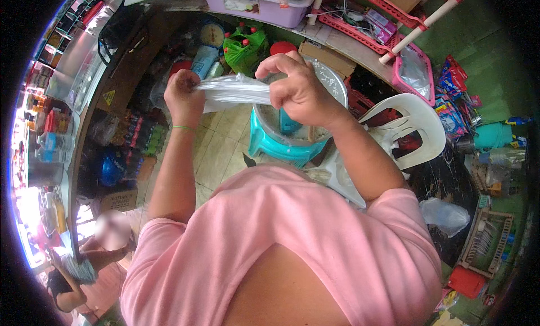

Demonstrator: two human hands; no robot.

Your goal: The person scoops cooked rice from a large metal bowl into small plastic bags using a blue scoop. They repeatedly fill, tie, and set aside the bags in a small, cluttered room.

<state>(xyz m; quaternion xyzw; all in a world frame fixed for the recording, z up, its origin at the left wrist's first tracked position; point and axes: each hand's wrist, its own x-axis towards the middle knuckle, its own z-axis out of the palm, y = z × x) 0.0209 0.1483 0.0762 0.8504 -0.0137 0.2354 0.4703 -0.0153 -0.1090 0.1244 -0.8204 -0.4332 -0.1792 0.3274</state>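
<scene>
Thin white plastic bags (236,89), bunched together, are stretched between my two hands. My left hand (184,96) grips their left end, and a thin green band circles that wrist. At the right end my right hand (297,83) pinches the plastic, its fingers curled. Below and behind my right hand stands a turquoise tub (291,151) with pale granular contents that look like rice. Inside it a blue scoop (289,122) is partly hidden by my hand.
A white plastic chair (434,134) stands right of the tub. Beyond are a green bag with red-capped bottles (244,47), a cardboard box (327,58) and a pink rack (363,35). A purple storage bin (257,7) sits on a shelf. Another person (99,258) is at the lower left.
</scene>
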